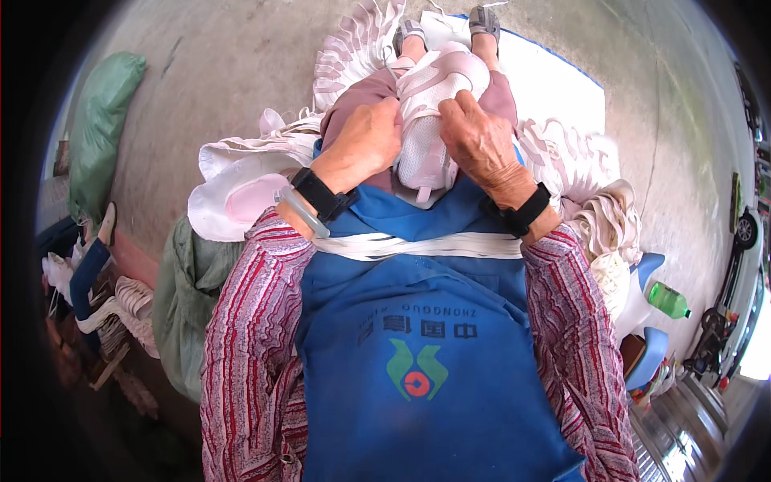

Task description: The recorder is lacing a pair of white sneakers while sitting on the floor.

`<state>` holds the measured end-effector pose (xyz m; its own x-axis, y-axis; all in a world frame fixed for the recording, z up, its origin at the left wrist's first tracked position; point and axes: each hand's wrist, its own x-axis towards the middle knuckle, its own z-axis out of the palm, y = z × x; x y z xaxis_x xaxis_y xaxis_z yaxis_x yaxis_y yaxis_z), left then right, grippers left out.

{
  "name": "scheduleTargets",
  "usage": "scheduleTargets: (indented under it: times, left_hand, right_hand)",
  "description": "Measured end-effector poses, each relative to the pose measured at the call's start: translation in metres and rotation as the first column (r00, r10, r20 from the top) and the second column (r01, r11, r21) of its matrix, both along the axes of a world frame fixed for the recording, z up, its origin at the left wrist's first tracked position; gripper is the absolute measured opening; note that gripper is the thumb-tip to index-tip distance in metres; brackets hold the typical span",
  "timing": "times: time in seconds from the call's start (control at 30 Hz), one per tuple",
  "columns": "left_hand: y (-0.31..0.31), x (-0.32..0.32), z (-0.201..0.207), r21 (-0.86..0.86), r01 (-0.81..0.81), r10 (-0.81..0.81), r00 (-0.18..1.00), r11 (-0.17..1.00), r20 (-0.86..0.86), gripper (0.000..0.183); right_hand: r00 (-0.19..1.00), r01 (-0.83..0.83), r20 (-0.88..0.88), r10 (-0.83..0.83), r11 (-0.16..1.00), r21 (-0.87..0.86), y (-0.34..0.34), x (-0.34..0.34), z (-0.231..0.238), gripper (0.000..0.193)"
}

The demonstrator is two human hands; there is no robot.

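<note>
2 grips, left hand (371, 136) and right hand (477, 138), appear pinched closed on opposite edges of the pink-and-white shoe upper (423, 146) between the thighs (353, 103); fingertips partly hidden, we judge uneven pulling could skew it or slip it free.

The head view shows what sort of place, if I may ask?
Probably an informal, garage-like shoe workshop: a pink-and-white shoe upper being handled, fanned stacks of similar pieces, and a parked car.
</note>
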<state>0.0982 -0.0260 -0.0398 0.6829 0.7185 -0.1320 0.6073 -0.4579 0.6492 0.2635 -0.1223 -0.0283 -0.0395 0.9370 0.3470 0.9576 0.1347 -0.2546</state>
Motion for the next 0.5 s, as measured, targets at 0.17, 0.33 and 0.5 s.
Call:
scheduleTargets:
  times: [0.17, 0.33, 0.5]
  left_hand:
    - [0.006, -0.003, 0.011, -0.025, 0.010, -0.009, 0.999, 1.000, 0.032, 0.011]
    - [0.007, -0.028, 0.044, -0.485, -0.168, 0.320, 0.914, 0.858, 0.249, 0.016]
    - [-0.034, -0.042, 0.066, -0.831, 0.099, 0.465, 0.789, 0.547, 0.400, 0.026]
  right_hand:
    - [0.953, 0.078, -0.285, -0.103, 0.992, -0.097, -0.010, 0.010, 0.007, 0.012]
    - [0.687, 0.132, -0.607, -0.399, 0.890, -0.436, -0.030, 0.021, 0.041, 0.022]
    - [0.327, 0.003, -0.863, -0.385, 0.914, -0.406, -0.049, -0.005, 0.076, 0.021]
